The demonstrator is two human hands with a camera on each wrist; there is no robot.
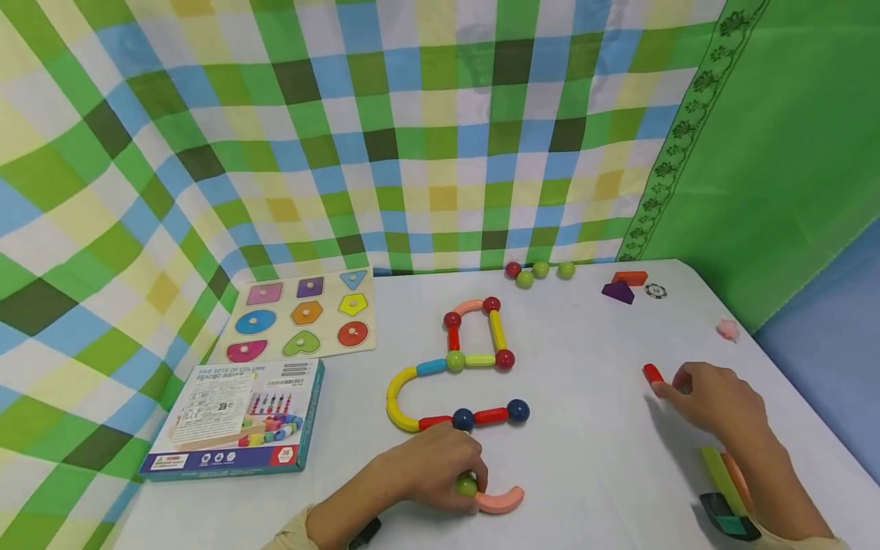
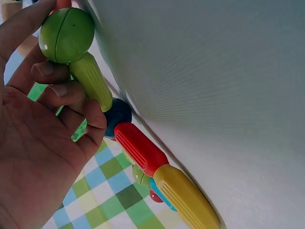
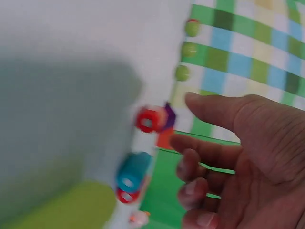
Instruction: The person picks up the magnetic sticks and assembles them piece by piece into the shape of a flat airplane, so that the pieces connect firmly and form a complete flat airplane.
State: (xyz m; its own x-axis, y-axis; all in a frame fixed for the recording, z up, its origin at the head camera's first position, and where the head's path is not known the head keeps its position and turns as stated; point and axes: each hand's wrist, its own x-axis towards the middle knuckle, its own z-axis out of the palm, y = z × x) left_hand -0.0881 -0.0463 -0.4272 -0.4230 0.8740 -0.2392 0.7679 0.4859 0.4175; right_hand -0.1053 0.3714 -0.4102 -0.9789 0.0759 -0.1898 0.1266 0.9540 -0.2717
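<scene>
My left hand (image 1: 440,470) grips a green ball (image 2: 67,36) low in the head view. A pink curved rod (image 1: 500,500) extends from the ball on one side, and a lime rod (image 2: 92,82) on another. That lime rod leads to a dark blue ball (image 1: 464,419) in a chain of red, yellow and blue rods. At the right, my right hand (image 1: 718,401) hovers by a red rod (image 1: 652,373), thumb and fingers apart in the right wrist view. A teal rod (image 3: 134,171) lies near its fingers there, mostly hidden by the hand in the head view.
A shape puzzle board (image 1: 323,321) and a bead-set box (image 1: 234,420) lie at the left. Loose green balls (image 1: 541,270) and a purple block (image 1: 619,292) sit at the back. Below the right forearm are a lime rod (image 1: 723,480) and other pieces.
</scene>
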